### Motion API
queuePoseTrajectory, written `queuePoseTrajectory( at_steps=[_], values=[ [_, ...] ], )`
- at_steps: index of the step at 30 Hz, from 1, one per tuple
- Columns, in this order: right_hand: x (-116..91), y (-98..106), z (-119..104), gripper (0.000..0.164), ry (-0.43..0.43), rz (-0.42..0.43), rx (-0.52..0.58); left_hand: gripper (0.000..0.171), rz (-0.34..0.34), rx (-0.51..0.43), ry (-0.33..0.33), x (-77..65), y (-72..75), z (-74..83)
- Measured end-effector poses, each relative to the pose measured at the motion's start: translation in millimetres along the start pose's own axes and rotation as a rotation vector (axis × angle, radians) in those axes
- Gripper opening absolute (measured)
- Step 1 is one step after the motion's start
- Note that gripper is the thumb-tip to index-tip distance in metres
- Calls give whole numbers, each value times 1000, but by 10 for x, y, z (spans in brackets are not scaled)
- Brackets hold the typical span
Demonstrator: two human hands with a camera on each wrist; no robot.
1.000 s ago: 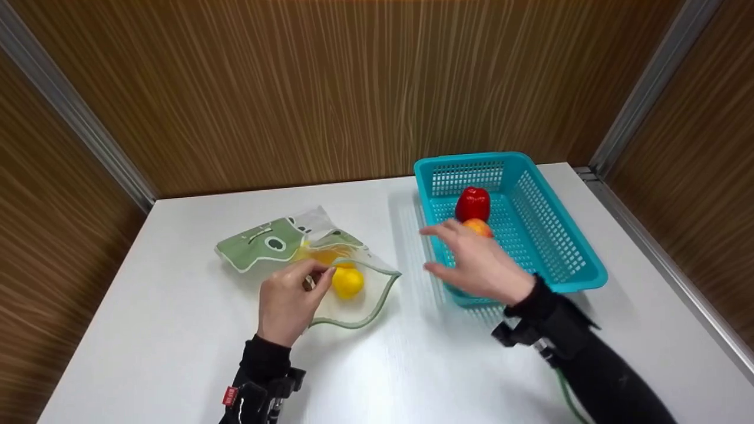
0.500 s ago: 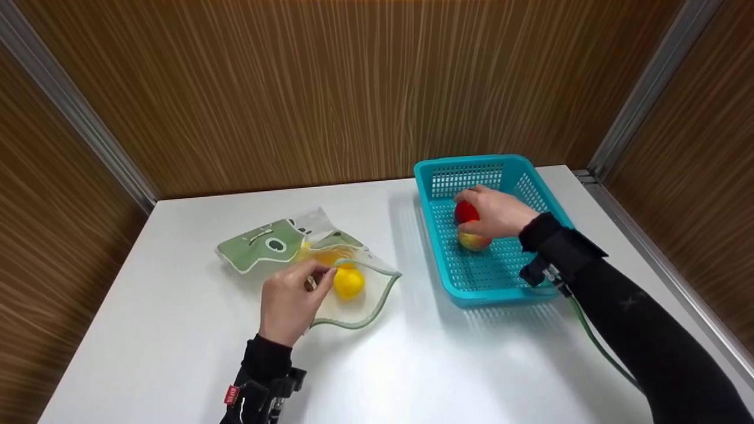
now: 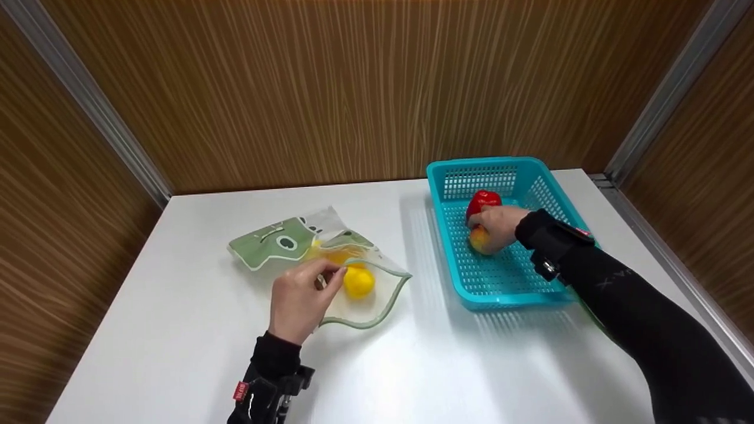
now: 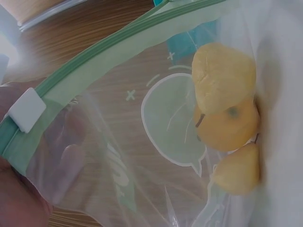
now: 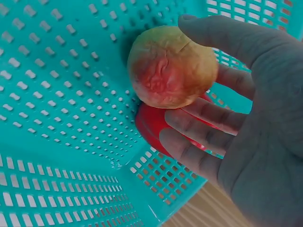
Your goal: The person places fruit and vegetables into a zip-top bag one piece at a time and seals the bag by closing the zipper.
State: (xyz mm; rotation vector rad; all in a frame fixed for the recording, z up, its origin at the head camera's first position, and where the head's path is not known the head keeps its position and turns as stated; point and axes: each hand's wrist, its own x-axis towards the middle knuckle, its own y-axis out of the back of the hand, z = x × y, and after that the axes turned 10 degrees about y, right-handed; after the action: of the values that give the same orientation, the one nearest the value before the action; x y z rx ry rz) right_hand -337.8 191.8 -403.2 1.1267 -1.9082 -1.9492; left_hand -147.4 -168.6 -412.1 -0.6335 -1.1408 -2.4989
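My left hand pinches the green-edged rim of a clear zip bag, which lies with its mouth open toward the right. Inside it are a yellow fruit, an orange and a smaller yellow fruit. A white slider sits on the zip beside the left fingers. Down in the turquoise basket, my right hand grips a red-and-yellow apple, thumb on one side and fingers on the other. A red bell pepper lies right behind the apple, partly covered by the fingers.
The basket stands at the right of the white table, near the wood-patterned back panel. Another panel rises at each side. A green cable runs below the right forearm.
My right hand has moved from over the basket's left rim into it, first above the pepper and apple, then down round the apple. The left hand keeps its pinch on the bag.
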Motion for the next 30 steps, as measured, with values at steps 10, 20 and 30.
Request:
queuePoseTrajectory(
  at_steps=[10,20,30],
  values=[
    [28,-135,28,70,-18,-65,-67,7,12,1,-24,-7,-27,36],
    [-99,-87,-25,72,-48,-43,-53,8,-5,-14,-23,-5,-45,67],
    [-256,127,-340,69,10,55,-39,7,-13,-14,-22,-8,-29,70]
  ],
)
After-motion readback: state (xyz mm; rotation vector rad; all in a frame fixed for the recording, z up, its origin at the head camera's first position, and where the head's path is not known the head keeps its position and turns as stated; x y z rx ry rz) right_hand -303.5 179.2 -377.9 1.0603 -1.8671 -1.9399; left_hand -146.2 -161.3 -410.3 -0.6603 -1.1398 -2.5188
